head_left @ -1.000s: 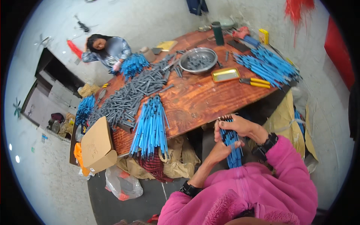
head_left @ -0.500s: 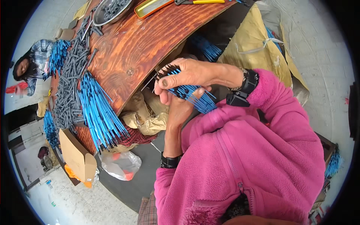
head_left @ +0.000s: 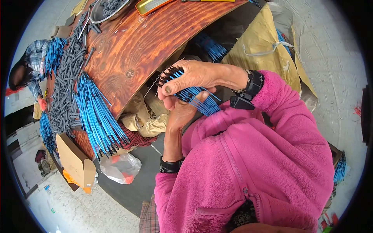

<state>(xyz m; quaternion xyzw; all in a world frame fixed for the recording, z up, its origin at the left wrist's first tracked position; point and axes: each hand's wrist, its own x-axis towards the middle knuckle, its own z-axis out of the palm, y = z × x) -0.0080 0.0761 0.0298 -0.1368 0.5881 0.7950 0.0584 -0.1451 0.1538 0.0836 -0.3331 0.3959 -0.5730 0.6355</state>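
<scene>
A bundle of thin blue plastic rods with black tips is held between my hands, just off the table's near edge. My left hand grips the bundle from below, its fingers partly hidden by it. From above, my right hand wraps round the black-tipped end, with the thumb pressed on the rods. A few thin metal-looking pins stick out near the right fingertips; how they sit there is too small to tell. On the table to the left lies a larger pile of blue rods.
Grey plastic plugs form a long heap on the wooden table. A metal bowl and an orange-rimmed tray stand beyond. Nearby are a cardboard box, a plastic bag and a yellow sack. Another person works at far left.
The view has shifted slightly, so most things sit a little further left. My hands keep their hold on the rods. The other person's hand has reached toward the blue rods near it.
</scene>
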